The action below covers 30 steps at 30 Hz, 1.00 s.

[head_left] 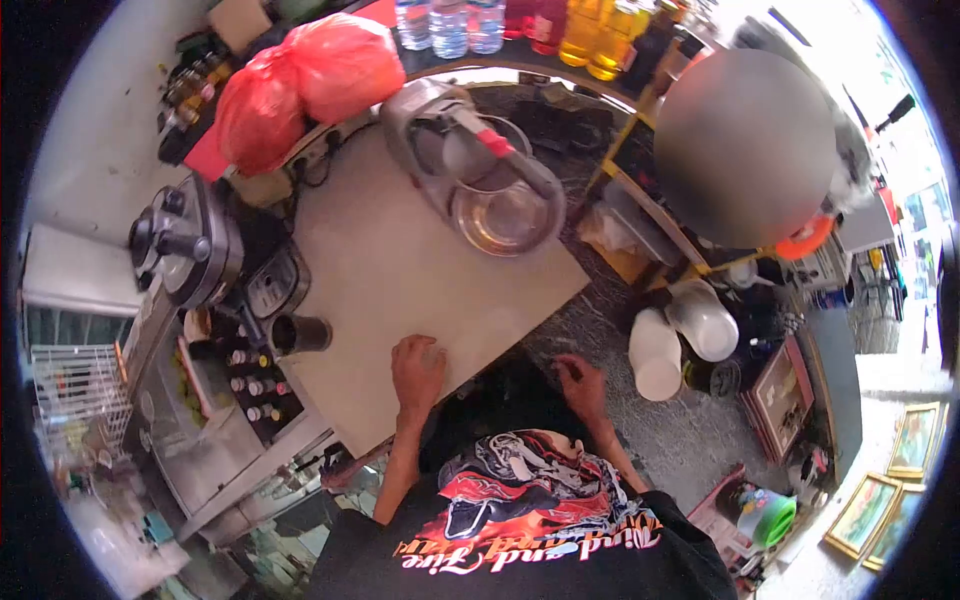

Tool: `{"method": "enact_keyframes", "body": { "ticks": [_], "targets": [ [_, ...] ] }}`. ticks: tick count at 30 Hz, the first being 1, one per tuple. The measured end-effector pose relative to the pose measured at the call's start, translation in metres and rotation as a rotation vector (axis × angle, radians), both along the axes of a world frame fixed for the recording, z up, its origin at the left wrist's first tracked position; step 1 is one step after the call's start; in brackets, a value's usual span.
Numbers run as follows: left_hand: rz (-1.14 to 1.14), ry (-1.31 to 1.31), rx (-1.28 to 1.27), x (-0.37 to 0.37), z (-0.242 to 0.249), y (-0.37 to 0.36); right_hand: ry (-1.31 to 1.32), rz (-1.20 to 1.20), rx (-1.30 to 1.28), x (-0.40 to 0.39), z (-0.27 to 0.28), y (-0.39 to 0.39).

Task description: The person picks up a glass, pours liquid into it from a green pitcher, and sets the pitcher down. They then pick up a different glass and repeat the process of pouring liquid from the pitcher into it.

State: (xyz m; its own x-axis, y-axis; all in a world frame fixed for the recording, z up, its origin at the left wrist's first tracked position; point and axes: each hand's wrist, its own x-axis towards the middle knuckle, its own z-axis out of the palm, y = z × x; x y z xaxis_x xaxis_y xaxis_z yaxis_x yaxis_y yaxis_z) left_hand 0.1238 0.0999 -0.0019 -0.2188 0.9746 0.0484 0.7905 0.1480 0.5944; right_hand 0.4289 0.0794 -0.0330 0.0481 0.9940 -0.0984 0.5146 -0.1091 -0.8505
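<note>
My left hand [418,372] rests on the light beige board [390,260] near its front edge, fingers loosely bent and slightly apart, with nothing visible in them. My right hand [581,385] is just off the board, at the near edge of the dark speckled counter [590,320]. Its fingers are bent with a gap between thumb and forefinger, and nothing shows in them. A dark cup [300,335] is left of my left hand. At the board's far side sits a silver machine [410,125] with a red-banded lever and a round metal bowl [508,220].
White stacked cups [657,360] stand to the right. A black and silver appliance [190,245] is at left. Red plastic bags [345,65], water bottles [448,28] and yellow bottles [603,45] line the back shelf. Another person [850,150] is beyond the counter at right.
</note>
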Motion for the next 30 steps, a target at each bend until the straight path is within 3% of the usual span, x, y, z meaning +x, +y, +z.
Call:
{"method": "enact_keyframes", "body": {
  "ticks": [8,10,14,17,21,23,24,26,30],
  "targets": [
    [-0.532,-0.206,-0.004,0.104,0.003,0.017,-0.164,-0.475,-0.171,0.093,-0.021,-0.094],
    [-0.691,-0.257,-0.118,0.127,0.001,0.015,-0.182,-0.698,0.027,0.106,-0.014,-0.111],
    [-0.906,-0.237,-0.147,0.166,0.001,0.007,-0.17,-0.958,0.06,0.155,-0.007,-0.131],
    [-0.982,-0.242,-0.323,0.193,-0.002,-0.001,-0.148,-1.018,0.08,0.208,-0.009,-0.133],
    [-1.063,-0.315,-0.558,0.231,0.012,-0.006,-0.043,-0.908,0.248,0.238,0.024,-0.1],
    [-1.104,-0.354,-0.541,0.253,0.007,-0.007,-0.044,-0.6,0.277,0.254,0.029,-0.087],
    [-1.127,-0.397,-0.541,0.264,0.01,-0.008,-0.048,-0.605,0.289,0.257,0.036,-0.08],
    [-1.149,-0.356,-0.536,0.284,0.021,-0.005,0.001,-0.487,0.022,0.254,0.051,-0.068],
    [-1.126,-0.414,-0.545,0.309,0.029,-0.01,0.09,-0.453,0.072,0.253,0.034,-0.07]
  ]
}}
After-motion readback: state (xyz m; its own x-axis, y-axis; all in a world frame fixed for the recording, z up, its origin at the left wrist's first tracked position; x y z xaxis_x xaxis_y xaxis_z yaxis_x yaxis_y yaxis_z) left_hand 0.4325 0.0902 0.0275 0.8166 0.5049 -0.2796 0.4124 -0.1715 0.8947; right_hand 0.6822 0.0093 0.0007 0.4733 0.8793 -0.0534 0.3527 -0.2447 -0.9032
